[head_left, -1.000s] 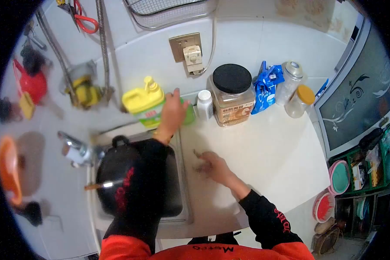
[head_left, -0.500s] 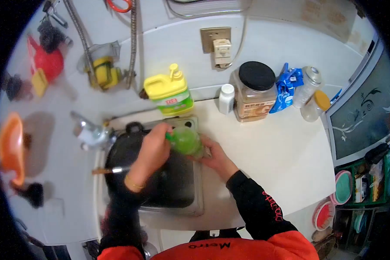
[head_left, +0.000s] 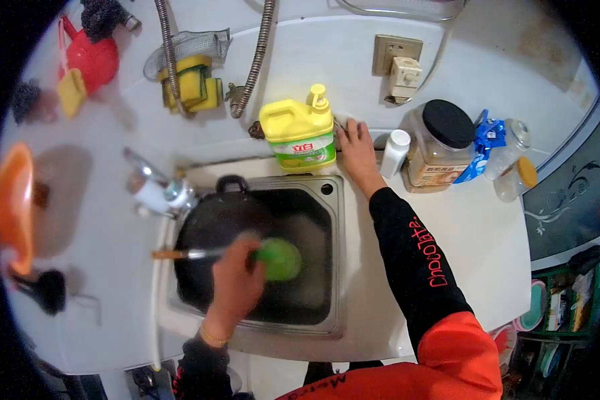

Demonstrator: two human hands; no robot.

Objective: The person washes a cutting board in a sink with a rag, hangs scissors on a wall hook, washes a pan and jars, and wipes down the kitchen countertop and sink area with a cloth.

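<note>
My left hand (head_left: 237, 280) is closed on the handle of a rounded, see-through green cup-like item (head_left: 279, 260), blurred by motion. It is over the sink (head_left: 337, 267), in front of a dark wok (head_left: 213, 227) that sits in the basin. A wooden-handled tool (head_left: 170, 254) lies across the wok; its far end is hidden by my hand. My right hand (head_left: 359, 155) reaches beside a yellow dish soap jug (head_left: 300, 137) with a pump top. Its fingers are apart near the wall, by a small dark thing I cannot make out.
Right of my right hand stand a white bottle (head_left: 395, 153), a black-lidded jar (head_left: 440, 150), a blue packet (head_left: 488, 143) and an orange-lidded jar (head_left: 517, 181). A faucet (head_left: 163, 190) is left of the sink. Yellow sponges (head_left: 192, 87) and flexible hoses (head_left: 257, 60) hang on the wall.
My right hand has left the green item and moved up beside the dish soap jug. My left hand has lowered the green item toward the sink. The view has shifted left.
</note>
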